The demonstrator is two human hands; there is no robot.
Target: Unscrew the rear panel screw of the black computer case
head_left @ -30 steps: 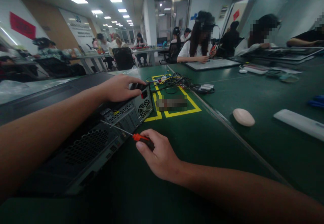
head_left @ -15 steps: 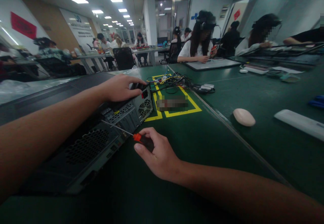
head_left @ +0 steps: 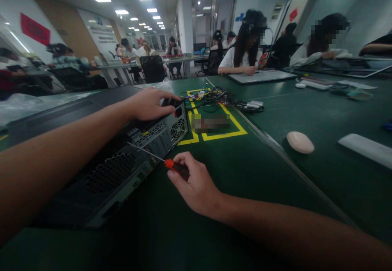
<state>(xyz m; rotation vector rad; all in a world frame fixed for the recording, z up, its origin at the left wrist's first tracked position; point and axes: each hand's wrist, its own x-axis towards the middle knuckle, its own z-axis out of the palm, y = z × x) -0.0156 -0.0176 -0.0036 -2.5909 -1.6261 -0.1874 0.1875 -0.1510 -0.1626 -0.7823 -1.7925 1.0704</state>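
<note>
A desktop computer case lies on its side at the left, its rear panel facing me with a fan grille and a honeycomb vent. My left hand grips its upper rear edge near the power socket, thumb on the panel side and fingers over the edge. In my right hand is a screwdriver with a red and black handle, held between thumb and fingers. Its thin shaft points left, and the tip is at the rear panel beside the vent; whether it sits in a screw I cannot tell.
Tangled cables and a blurred item lie by yellow tape markings on the green table. A pale oval mouse and a white bar-shaped object are at the right. Across the table, people work over flat panels.
The whole view has shifted slightly, so everything appears a little further right. Both hands keep their grips, and the screwdriver tip stays at about the same spot on the case.
</note>
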